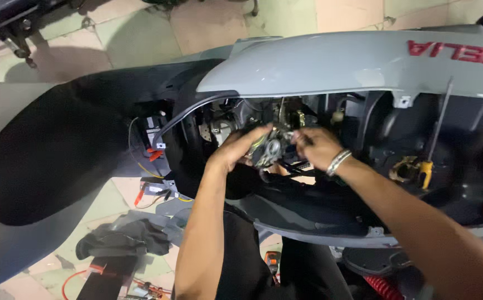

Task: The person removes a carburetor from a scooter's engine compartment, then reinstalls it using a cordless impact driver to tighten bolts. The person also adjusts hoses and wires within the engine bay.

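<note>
your left hand (240, 149) and right hand (316, 147) met on the small metal engine part (271, 149) inside the scooter body (330, 66); a screwdriver (431, 150) stood right, a cloth (124, 239) lay lower left.

So we've got a small metal carburetor (271, 148) here, silvery-grey with a round bore facing us and some brass-coloured bits on top. It sits tilted inside the open frame bay under the scooter's grey side panel (330, 64), up off the floor, pinched from both sides, with black hoses just below it.
</note>
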